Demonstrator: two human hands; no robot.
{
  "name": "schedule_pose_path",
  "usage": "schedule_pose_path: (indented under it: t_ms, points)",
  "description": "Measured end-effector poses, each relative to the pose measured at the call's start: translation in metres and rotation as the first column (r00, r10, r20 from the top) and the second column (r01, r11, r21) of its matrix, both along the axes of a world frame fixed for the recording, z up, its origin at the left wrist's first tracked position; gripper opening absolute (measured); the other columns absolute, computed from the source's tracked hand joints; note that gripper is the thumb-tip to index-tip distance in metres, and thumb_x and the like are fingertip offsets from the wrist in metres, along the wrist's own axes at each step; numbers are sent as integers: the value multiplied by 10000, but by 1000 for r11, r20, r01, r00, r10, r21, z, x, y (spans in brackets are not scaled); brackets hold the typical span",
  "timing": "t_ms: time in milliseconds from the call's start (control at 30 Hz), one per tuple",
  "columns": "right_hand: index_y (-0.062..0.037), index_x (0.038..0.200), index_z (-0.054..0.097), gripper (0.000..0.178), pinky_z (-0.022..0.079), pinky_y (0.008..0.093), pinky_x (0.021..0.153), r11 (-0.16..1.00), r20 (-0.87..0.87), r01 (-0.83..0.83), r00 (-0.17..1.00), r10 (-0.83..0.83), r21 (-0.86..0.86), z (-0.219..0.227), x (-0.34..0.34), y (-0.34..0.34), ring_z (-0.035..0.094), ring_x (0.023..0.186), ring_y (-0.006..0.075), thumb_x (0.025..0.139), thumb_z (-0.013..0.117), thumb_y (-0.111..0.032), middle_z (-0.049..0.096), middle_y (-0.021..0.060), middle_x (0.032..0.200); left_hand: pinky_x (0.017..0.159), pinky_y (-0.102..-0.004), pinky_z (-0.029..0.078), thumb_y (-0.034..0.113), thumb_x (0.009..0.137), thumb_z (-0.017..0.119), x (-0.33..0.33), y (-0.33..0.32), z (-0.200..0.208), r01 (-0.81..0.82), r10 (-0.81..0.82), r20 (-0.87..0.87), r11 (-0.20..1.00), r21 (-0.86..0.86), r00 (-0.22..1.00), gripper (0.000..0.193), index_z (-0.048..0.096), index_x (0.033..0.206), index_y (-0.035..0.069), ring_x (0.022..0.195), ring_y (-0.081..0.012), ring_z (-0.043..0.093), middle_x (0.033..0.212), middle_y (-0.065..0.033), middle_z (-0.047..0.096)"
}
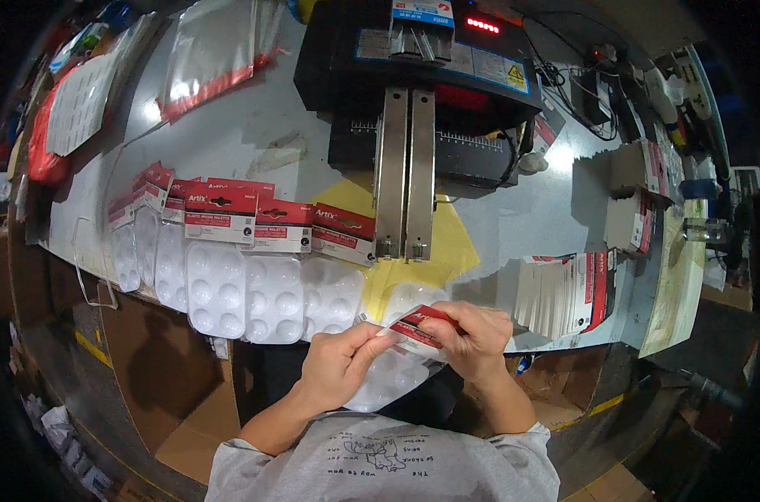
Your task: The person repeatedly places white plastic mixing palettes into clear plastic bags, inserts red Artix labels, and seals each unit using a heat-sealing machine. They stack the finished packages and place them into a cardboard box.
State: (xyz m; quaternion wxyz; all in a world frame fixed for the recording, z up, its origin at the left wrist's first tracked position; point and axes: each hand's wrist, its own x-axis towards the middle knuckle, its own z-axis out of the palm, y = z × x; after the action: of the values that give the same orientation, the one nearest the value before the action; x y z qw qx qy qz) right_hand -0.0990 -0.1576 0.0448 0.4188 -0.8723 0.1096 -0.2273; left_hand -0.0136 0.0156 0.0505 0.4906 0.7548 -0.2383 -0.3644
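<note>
Close to my body, a red-and-white header card (418,329) is held at an angle between both hands. My left hand (338,364) pinches its left end between thumb and fingers. My right hand (476,339) grips the right end, thumb on top. Below the card hangs a white plastic paint palette (392,383) with round wells; whether the card is fixed to it I cannot tell. Left of my hands, several carded palettes (217,289) overlap in a row along the table's front edge. Another white palette (413,294) lies just beyond my right hand.
Ahead stands a black machine (338,67) with a red digital display and two metal rails (407,176) reaching toward me over a yellow sheet (455,243). A stack of folded cards (564,293) sits at right, more card stacks (631,222) behind it. Clear bags (217,54) lie far left.
</note>
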Motion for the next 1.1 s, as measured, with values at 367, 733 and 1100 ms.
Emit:
schedule_pose_path:
  t_ms: [367, 733, 1100]
  points:
    - [43, 873, 662, 193, 446, 204, 519, 581, -487, 262, 831, 270, 770, -3, -21, -13, 576, 583, 63, 902, 579, -128, 644, 36, 739, 656, -209, 390, 212, 960, 491, 1, 7, -28, -381, 374, -106, 923, -55, 921, 287, 616, 864, -27, 714, -49, 476, 761, 0, 609]
    - [6, 896, 591, 136, 428, 209, 482, 358, -412, 305, 868, 277, 883, -18, -23, 0, 607, 608, 107, 899, 581, -130, 631, 56, 757, 557, -282, 386, 238, 978, 434, 0, 5, -39, -367, 367, 14, 930, -27, 930, 302, 569, 882, -14, 595, -106, 443, 637, -72, 547]
    - [13, 904, 602, 164, 412, 194, 440, 249, -354, 292, 899, 258, 923, -34, -27, 2, 596, 566, 97, 914, 565, -146, 637, 58, 766, 590, -319, 410, 235, 985, 397, 2, 1, -51, -357, 358, 65, 934, -30, 931, 311, 548, 863, -8, 609, -169, 499, 669, -135, 560]
